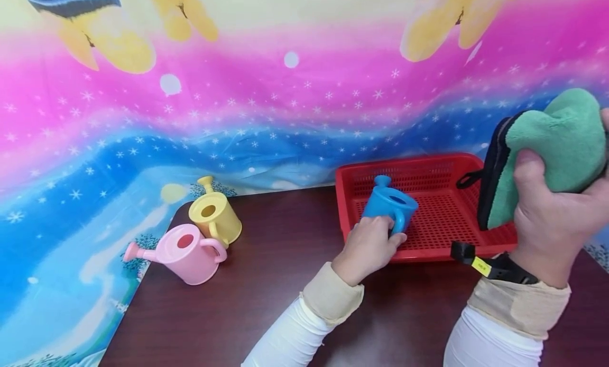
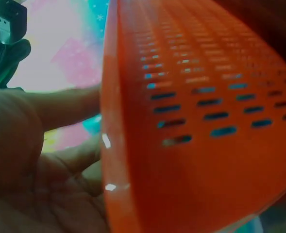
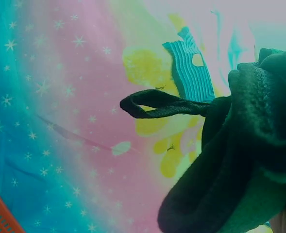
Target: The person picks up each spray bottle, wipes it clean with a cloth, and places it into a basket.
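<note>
A small blue watering can [image 1: 386,208] stands in the red basket [image 1: 444,216], near its left side. My left hand [image 1: 370,246] reaches over the basket's front rim and holds the can by its handle side. In the left wrist view, the basket's slotted wall [image 2: 201,160] hides the can and the tips of the left hand [image 2: 45,145]. Raised over the basket's right end, my right hand [image 1: 556,213] grips a soft green plush item [image 1: 561,139] with a black edge. A black fabric loop [image 3: 157,104] sticks out from that edge in the right wrist view.
On the table's left side, a yellow watering can [image 1: 223,219] stands close behind a pink watering can [image 1: 192,261]. The dark brown table [image 1: 285,240] meets a colourful printed cloth [image 1: 285,108] at the back. A black strap with a small device [image 1: 504,269] circles the right wrist.
</note>
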Demonstrator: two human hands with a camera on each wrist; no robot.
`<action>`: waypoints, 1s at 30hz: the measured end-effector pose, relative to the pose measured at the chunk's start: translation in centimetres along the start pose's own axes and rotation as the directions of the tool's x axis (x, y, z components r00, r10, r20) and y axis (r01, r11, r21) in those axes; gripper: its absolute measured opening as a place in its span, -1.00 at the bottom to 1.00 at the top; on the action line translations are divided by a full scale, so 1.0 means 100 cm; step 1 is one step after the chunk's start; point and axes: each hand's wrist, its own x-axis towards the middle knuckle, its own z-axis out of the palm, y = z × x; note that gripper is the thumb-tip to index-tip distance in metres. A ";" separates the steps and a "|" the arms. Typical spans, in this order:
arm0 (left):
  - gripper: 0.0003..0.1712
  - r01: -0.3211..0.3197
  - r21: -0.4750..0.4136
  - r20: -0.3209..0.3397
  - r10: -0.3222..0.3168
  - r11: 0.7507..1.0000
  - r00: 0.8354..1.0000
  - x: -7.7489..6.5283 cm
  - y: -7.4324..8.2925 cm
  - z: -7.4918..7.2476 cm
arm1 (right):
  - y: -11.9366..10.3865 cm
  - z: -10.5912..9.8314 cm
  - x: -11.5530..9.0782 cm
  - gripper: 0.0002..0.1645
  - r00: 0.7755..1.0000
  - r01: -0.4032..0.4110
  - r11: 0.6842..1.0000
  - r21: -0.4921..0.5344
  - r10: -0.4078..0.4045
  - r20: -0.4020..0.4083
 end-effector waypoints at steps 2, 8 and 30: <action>-0.69 0.019 0.047 0.008 -0.019 0.999 1.000 -0.001 0.001 -0.002 | 0.000 0.001 0.001 -0.29 1.000 0.004 1.000 -0.005 -0.004 0.018; -0.68 0.076 0.057 0.037 -0.078 0.995 0.996 0.000 -0.001 -0.004 | 0.002 0.002 0.000 -0.26 0.999 0.004 1.000 -0.013 -0.004 0.054; -0.69 0.027 0.300 -0.131 0.013 0.954 0.991 -0.026 -0.020 -0.027 | -0.004 0.023 -0.012 -0.19 0.989 -0.136 0.990 0.027 0.134 0.059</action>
